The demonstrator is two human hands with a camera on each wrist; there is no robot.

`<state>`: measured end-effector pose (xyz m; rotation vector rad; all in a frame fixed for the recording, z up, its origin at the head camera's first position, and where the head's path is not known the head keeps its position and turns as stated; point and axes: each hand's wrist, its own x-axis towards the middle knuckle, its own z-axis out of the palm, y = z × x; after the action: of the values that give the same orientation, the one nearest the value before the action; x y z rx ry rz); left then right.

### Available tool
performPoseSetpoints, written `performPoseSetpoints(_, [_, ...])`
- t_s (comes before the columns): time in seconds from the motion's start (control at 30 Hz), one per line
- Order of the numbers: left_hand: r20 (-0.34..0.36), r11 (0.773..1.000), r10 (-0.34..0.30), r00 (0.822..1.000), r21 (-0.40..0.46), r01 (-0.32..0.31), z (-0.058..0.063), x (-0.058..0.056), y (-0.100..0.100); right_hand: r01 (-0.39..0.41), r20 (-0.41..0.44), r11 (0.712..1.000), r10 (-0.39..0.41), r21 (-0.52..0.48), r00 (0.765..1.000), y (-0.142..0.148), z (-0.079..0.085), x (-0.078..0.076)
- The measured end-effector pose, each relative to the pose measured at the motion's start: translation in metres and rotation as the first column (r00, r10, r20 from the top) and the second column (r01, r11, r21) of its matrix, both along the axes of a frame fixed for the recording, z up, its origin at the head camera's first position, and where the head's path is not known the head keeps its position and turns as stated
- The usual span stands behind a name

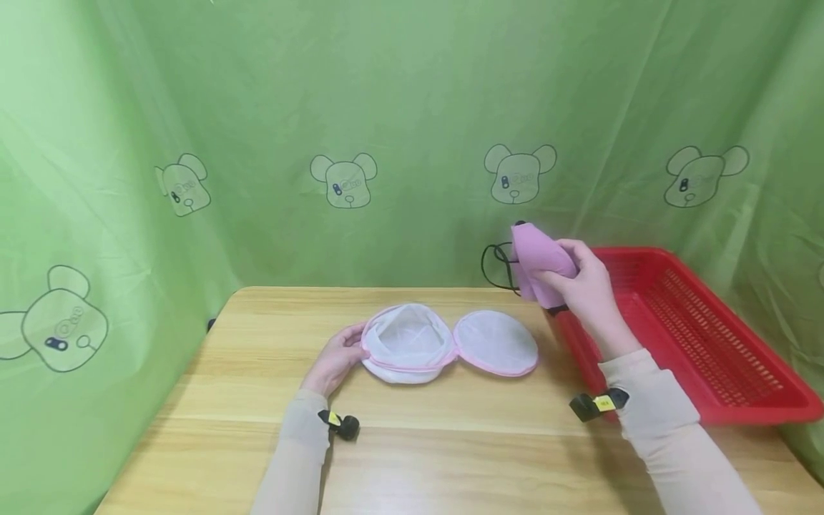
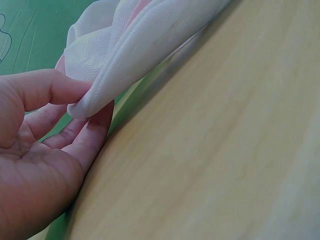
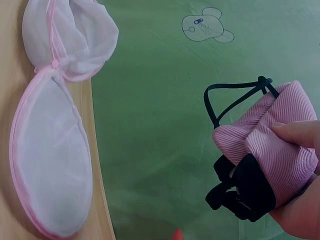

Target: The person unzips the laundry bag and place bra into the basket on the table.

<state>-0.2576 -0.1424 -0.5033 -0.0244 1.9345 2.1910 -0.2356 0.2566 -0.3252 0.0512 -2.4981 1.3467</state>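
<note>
A round white mesh laundry bag [image 1: 402, 373] with pink trim lies unzipped on the table, its lid [image 1: 496, 343] folded out flat to the right. My left hand [image 1: 335, 361] pinches the bag's left edge between thumb and fingers; in the left wrist view the white mesh [image 2: 145, 55] is bunched at the fingertips. Above the table's far right part, my right hand [image 1: 589, 290] grips a folded pink ribbed bra [image 1: 541, 261]. Thin black straps [image 3: 235, 86] loop out from it, and a black band [image 3: 255, 185] hangs below in the right wrist view.
On the right of the wooden table [image 1: 412, 458] stands a red plastic basket [image 1: 759, 415] with slotted sides, close beside my right forearm. A green curtain [image 1: 412, 86] printed with bear heads rises behind the table and along both sides.
</note>
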Motion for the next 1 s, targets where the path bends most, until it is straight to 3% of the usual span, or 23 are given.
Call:
performPoseSetpoints(0.57, [-0.005, 1.0, -0.001, 1.0, -0.012, 0.001, 0.0, 0.0, 0.0, 0.068, 0.01, 0.996, -0.069, 0.054, 0.998, 0.033, -0.008, -0.002])
performPoseSetpoints(1.0, [0.007, 1.0, 0.003, 1.0, -0.008, -0.003, 0.003, 0.002, 0.0, 0.095, 0.003, 0.995, -0.095, 0.036, 0.995, 0.053, -0.01, -0.003])
